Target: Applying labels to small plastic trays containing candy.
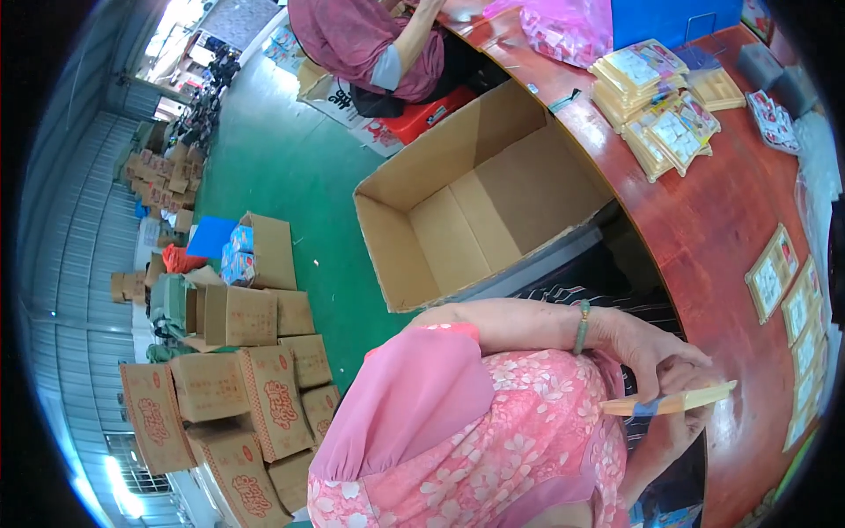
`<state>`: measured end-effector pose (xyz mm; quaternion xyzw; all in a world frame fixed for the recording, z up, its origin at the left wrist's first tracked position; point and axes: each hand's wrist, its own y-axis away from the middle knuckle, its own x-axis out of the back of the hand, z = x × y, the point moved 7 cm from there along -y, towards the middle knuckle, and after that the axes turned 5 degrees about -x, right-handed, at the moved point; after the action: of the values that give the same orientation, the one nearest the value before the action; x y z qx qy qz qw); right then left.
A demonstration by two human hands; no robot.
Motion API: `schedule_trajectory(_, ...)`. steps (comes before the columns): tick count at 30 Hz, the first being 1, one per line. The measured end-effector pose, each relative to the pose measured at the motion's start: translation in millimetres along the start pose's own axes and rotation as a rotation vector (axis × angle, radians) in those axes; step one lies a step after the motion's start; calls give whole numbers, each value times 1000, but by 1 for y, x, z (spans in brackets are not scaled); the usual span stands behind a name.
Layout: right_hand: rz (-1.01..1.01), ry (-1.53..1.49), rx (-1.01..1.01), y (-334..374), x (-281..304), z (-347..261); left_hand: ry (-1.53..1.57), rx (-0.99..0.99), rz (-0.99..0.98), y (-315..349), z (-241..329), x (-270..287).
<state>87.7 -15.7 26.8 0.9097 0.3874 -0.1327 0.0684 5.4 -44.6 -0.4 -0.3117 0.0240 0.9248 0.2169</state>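
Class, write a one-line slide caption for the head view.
A braceleted hand and a second hand meet at a slim pale tray by a red table, near an open cardboard box.

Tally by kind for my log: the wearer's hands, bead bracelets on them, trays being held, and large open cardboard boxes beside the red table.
Hands: 2, left hand and right hand
Green bead bracelet: 1
Held pale-yellow tray: 1
Large open cardboard box: 1
Total: 5
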Motion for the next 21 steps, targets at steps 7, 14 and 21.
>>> schedule_trajectory(7, 454, 26, 90, 3, 55, -4, -310, -373, 481, 20, 47, 3)
schedule_trajectory(14, 270, 95, 61, -24, 27, 18, -857, -504, 696, 41, 69, 23)
schedule_trajectory(21, 290, 39, -34, -32, 8, 18, -912, -425, 601, 46, 93, 38)
